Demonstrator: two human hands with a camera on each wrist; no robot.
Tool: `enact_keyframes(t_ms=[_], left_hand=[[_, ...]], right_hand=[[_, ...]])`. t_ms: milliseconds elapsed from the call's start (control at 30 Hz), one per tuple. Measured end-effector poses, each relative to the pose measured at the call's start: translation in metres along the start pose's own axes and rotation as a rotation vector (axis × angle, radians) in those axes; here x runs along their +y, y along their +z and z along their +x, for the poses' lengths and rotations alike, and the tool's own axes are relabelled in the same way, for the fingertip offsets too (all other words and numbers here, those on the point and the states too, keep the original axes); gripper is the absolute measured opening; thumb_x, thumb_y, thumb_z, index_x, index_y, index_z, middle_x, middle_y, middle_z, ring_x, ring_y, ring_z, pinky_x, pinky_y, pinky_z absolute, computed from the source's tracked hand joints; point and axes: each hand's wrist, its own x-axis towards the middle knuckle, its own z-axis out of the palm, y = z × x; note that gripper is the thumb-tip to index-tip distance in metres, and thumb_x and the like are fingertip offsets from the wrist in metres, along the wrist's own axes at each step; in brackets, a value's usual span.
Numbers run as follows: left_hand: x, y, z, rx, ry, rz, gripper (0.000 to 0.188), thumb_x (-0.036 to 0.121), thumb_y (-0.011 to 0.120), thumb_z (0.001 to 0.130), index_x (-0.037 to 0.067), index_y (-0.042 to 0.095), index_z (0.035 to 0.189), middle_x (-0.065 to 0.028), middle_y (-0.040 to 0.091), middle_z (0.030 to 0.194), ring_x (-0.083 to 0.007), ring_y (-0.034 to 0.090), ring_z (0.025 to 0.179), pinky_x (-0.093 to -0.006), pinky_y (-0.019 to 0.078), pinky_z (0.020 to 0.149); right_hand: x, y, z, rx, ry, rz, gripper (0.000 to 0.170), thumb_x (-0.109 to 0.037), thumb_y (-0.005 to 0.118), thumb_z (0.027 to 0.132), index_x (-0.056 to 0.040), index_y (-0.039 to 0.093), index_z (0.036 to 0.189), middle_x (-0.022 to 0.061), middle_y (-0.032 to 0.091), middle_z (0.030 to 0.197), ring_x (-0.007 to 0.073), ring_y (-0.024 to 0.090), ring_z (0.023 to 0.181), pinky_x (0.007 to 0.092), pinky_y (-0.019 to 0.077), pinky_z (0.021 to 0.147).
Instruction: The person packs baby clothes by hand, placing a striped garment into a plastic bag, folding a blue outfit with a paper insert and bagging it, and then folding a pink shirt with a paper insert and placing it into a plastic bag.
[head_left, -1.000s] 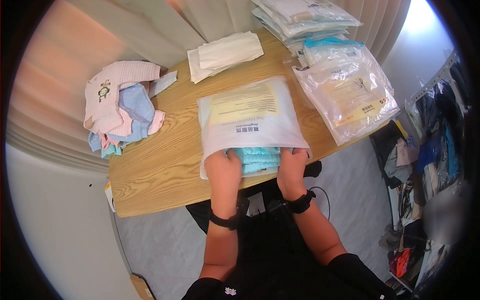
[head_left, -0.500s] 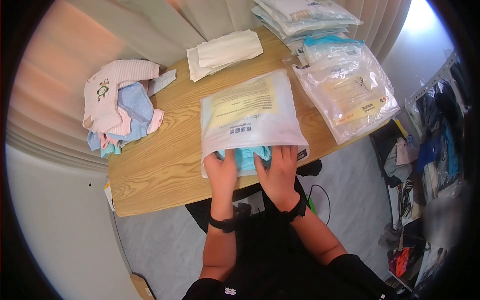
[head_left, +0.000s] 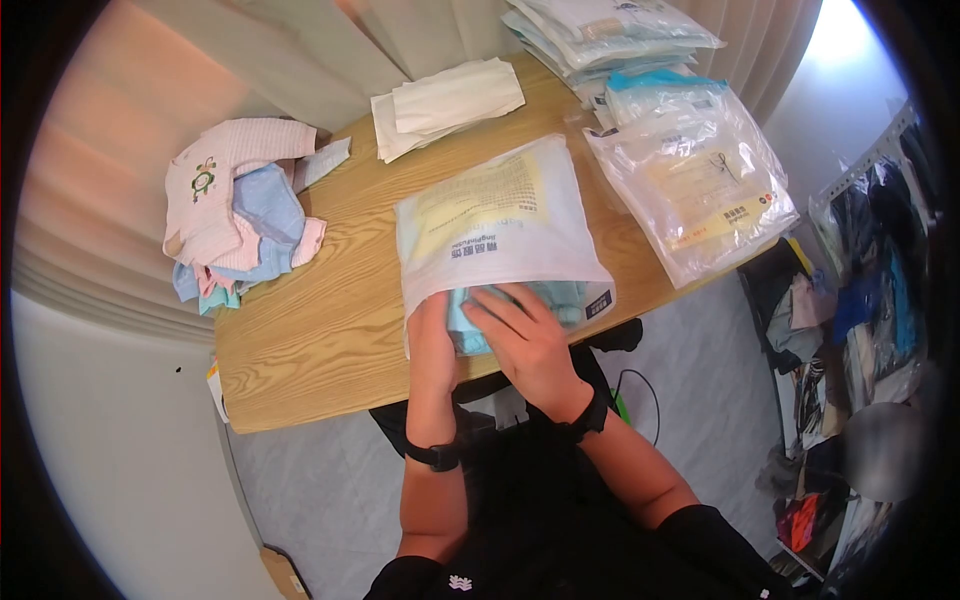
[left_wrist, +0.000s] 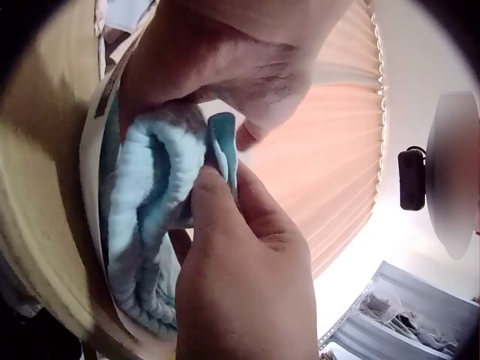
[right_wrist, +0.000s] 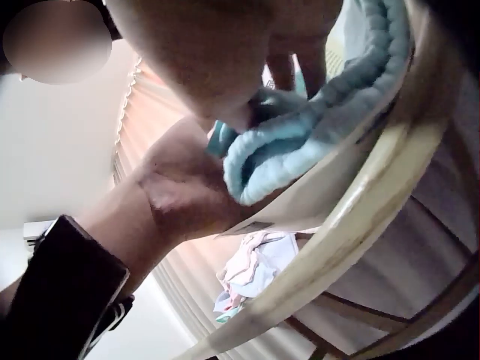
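A frosted white plastic bag (head_left: 500, 220) with a yellow printed panel lies on the table, its mouth toward the person. A folded light-blue garment (head_left: 468, 335) with a puffy, ribbed edge sits inside that mouth. My left hand (head_left: 432, 340) reaches in at the left side and grips the garment; its fingertips are hidden. From the right, my right hand (head_left: 535, 355) bends over the garment. In the left wrist view, the right hand's thumb and finger (left_wrist: 212, 199) pinch a small teal flap (left_wrist: 222, 139) beside the puffy edge.
Pink and blue baby clothes (head_left: 235, 205) are heaped at the table's left. White sheets (head_left: 450, 105) lie at the back. Clear bags (head_left: 700, 190) overlap the right edge, with stacked packaged garments (head_left: 610, 40) behind. A clothing rack (head_left: 880, 260) stands at the right.
My right hand has moved from the bag's right rim leftward onto the garment. My left hand has shifted slightly within the opening. The bag's mouth has been lifted wider over the garment.
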Motion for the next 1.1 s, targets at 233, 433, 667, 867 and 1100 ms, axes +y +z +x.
enact_keyframes(t_ms=[233, 433, 667, 867, 1100], left_hand=[[0.008, -0.002, 0.001, 0.012, 0.062, 0.428, 0.04, 0.006, 0.062, 0.091, -0.011, 0.054, 0.126, -0.0191, 0.062, 0.122, -0.0223, 0.058, 0.112, -0.0313, 0.0442, 0.096], [-0.012, -0.007, 0.005, 0.105, 0.289, 0.504, 0.036, 0.003, 0.054, 0.095, -0.011, 0.052, 0.128, -0.0177, 0.061, 0.125, -0.023, 0.059, 0.112, -0.0323, 0.0458, 0.095], [-0.034, 0.006, 0.002, 0.281, 0.363, 0.334, 0.033, -0.001, 0.048, 0.094, -0.011, 0.056, 0.125, -0.0187, 0.063, 0.122, -0.0206, 0.058, 0.114, -0.0312, 0.0458, 0.094], [-0.021, -0.008, 0.018, 0.145, -0.04, -0.217, 0.045, 0.004, 0.058, 0.091, -0.006, 0.05, 0.134, -0.0149, 0.059, 0.131, -0.0249, 0.058, 0.118, -0.0359, 0.0468, 0.098], [-0.008, -0.007, 0.017, -0.268, -0.21, -0.716, 0.058, 0.005, 0.061, 0.086, -0.002, 0.042, 0.141, -0.0147, 0.055, 0.137, -0.0323, 0.053, 0.126, -0.0457, 0.0401, 0.108]], right_hand=[[0.011, -0.008, 0.002, -0.162, -0.023, 0.337, 0.027, 0.003, 0.068, 0.077, -0.0033, 0.07, 0.103, 0.0125, 0.069, 0.105, 0.0324, 0.062, 0.11, 0.0402, 0.0519, 0.088], [0.038, -0.008, 0.0, 0.041, 0.234, -0.249, 0.031, -0.003, 0.069, 0.078, -0.0005, 0.066, 0.108, 0.0217, 0.064, 0.105, 0.0406, 0.058, 0.103, 0.0442, 0.0469, 0.086], [0.036, -0.017, 0.009, 0.122, 0.548, 0.308, 0.036, -0.002, 0.066, 0.085, 0.0041, 0.059, 0.12, 0.0187, 0.064, 0.113, 0.0284, 0.058, 0.11, 0.0369, 0.0432, 0.097], [0.043, -0.019, 0.011, 0.082, 0.537, 0.481, 0.044, -0.008, 0.068, 0.086, 0.0047, 0.053, 0.125, 0.0193, 0.061, 0.118, 0.0327, 0.058, 0.111, 0.0393, 0.0431, 0.099], [0.05, -0.021, 0.019, -0.015, 0.65, 0.572, 0.049, -0.012, 0.066, 0.09, 0.0029, 0.049, 0.133, 0.0131, 0.057, 0.13, 0.0218, 0.052, 0.12, 0.0335, 0.0404, 0.103]])
